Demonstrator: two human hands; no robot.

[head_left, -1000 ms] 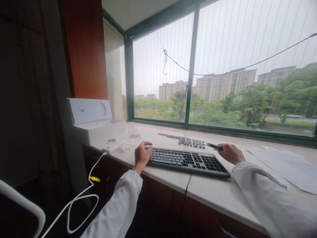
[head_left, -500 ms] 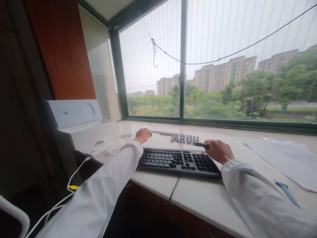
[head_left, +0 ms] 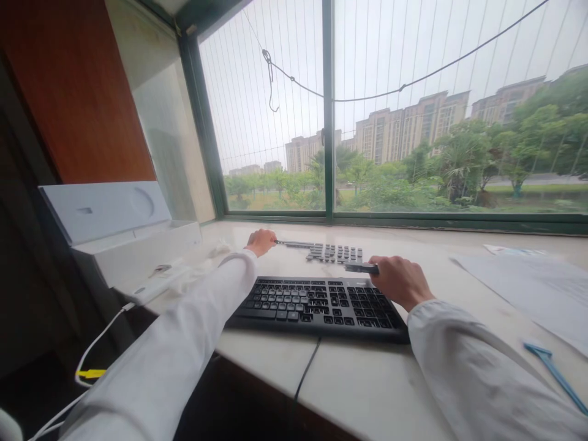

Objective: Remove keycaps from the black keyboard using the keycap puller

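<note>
Desk (head_left: pixel 376 373): I log a black keyboard (head_left: pixel 316 303), capped keys left, open sockets right. Loose keycaps (head_left: pixel 340 251) behind it, in rows. Right hand (head_left: pixel 399 278) knuckles-up, grip clamped on a dark tool (head_left: pixel 362 268); left hand (head_left: pixel 261 242) outstretched beside the rows' left end, grip: I cannot tell.

No text is coming through legibly: markings on the keyboard (head_left: pixel 316 306) are showing blurred, and faint lines on the white paper (head_left: pixel 519 285) are escaping reading.
</note>
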